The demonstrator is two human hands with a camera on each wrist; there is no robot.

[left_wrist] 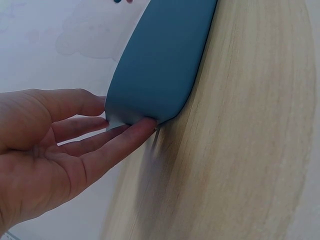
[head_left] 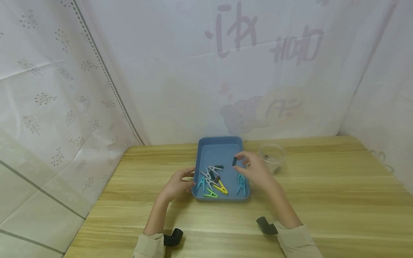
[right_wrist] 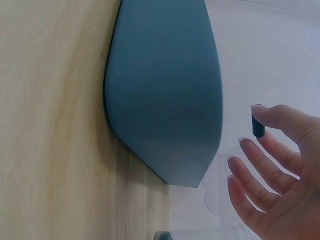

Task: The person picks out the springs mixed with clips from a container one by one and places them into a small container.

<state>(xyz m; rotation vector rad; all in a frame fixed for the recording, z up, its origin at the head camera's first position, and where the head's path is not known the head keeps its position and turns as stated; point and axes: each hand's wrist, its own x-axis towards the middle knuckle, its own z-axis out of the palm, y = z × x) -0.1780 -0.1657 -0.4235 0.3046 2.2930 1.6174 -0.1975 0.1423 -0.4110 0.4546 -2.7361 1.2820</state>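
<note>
My right hand [head_left: 256, 170] pinches a small dark ribbed cylinder [head_left: 234, 161] between thumb and fingertip, over the right part of the blue tray [head_left: 206, 152]. In the right wrist view the same ribbed cylinder [right_wrist: 258, 126] shows its ridges, and the other fingers are spread. My left hand [head_left: 176, 184] touches the tray's left side; its fairly straight fingertips [left_wrist: 147, 122] meet the outer wall in the left wrist view. Inside the tray lie grey, yellow [head_left: 221, 188], green [head_left: 211, 194] and blue clothespins [head_left: 241, 184], with more dark ribbed pieces [head_left: 219, 167] among the grey ones.
A clear round tub [head_left: 272, 154] stands right of the tray, with small dark pieces [head_left: 276, 170] in it. Black curved mounts [head_left: 267, 226] sit at both wrists. The wooden table [head_left: 322, 186] meets a white printed curtain [head_left: 177, 89] behind.
</note>
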